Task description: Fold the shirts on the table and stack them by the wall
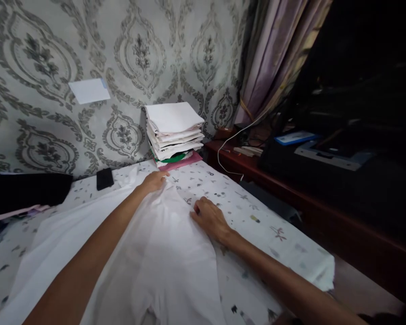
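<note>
A white garment (169, 253) lies spread over a bed sheet with small leaf prints (257, 221). My left hand (154, 181) reaches across it to its far end, fingers closed around a bit of the white cloth. My right hand (209, 219) is at the garment's right edge with its fingers curled; what they hold, if anything, is hidden. Just beyond my left hand, against the wall, stands a stack of folded clothes (174, 118), mostly white, with green and pink pieces low down.
A black phone (104, 179) lies near the wall, and dark clothing (27, 192) is at the left. On the right is a dark red wooden desk (311, 203) with a white cable (219, 153) hanging over its edge. A purple curtain (270, 49) hangs behind.
</note>
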The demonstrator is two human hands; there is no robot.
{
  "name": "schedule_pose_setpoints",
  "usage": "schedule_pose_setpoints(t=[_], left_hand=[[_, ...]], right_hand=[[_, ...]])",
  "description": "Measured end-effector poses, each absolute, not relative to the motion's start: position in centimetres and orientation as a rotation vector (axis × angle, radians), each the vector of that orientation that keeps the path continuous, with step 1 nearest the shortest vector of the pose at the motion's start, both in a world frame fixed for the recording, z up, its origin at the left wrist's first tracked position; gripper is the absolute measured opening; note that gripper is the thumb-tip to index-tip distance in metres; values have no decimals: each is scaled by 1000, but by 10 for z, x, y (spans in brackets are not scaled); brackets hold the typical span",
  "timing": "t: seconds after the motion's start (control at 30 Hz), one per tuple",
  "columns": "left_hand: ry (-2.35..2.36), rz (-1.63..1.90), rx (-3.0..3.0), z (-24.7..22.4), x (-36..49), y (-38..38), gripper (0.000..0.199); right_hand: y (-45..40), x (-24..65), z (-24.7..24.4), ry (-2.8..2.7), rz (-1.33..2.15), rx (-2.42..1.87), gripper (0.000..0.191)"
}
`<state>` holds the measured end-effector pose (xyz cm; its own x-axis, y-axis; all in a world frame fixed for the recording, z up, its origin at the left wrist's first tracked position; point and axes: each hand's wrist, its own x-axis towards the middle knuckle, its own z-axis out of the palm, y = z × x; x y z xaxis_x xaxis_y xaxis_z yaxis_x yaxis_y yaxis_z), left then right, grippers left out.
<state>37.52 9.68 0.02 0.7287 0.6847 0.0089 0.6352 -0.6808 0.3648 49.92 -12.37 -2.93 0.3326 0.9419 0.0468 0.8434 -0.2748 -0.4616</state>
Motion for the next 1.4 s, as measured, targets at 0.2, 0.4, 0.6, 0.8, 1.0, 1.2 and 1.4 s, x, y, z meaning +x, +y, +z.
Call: schedule_pose_setpoints(t=[0.2, 0.4, 0.6, 0.8, 1.0, 1.2, 1.4], left_hand=[[987, 73, 2662, -10, 400, 119, 10], [1066, 366, 2673, -39, 402, 105, 20], [929, 497, 2670, -53, 380, 87, 40], [700, 267, 2676, -59, 356, 77, 53], [951, 402, 2727, -61, 297, 109, 54], [1213, 268, 2872, -58, 196, 118, 57], [1196, 317, 2835, -60, 132, 73, 51]], right_hand=[[-121, 510, -26, -1443, 457, -2112, 13], [-122, 523, -23, -1446, 395, -2238, 9], [-113, 527, -29, -1624, 152, -2073, 27], [-48, 490, -21, -1898, 147, -1610, 23], [26, 477, -54, -2059, 131, -1703, 46], [36, 499, -81, -2241, 14, -1810, 51], [81, 464, -54, -2253, 84, -1806, 28]])
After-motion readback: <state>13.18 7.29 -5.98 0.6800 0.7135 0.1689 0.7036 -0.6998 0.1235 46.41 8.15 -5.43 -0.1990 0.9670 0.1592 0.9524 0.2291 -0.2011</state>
